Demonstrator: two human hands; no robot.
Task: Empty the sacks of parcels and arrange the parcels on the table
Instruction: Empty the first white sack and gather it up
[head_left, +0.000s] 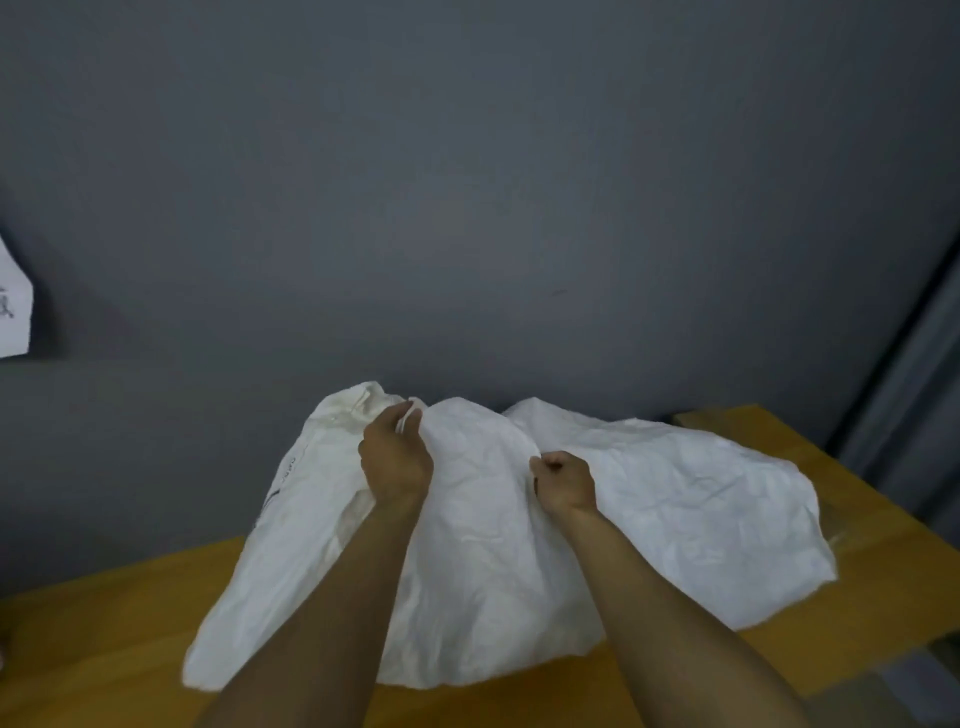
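Background: a plain dark grey wall (467, 182) behind a yellow-brown wooden table (104, 639), whose far right corner shows.
Around: a white sheet of paper (13, 306) with dark marks on the wall, cut off by the left edge; a grey, curtain-like fold (909, 405) at the right edge.
Near sack (467, 561): white, crumpled woven cloth lying on the table at centre, humped upward, with faint dark print on its left side.
Far sack (701, 499): the same white cloth, touching the near one on its right and spreading flatter towards the table's right side.
Left hand (396, 457): fingers curled, pinching a fold at the top of the near sack.
Right hand (566, 483): a tight fist bunching the near sack's cloth.
Hidden: no parcels show; the forearms cover part of the near sack, and the print is too blurred to read.
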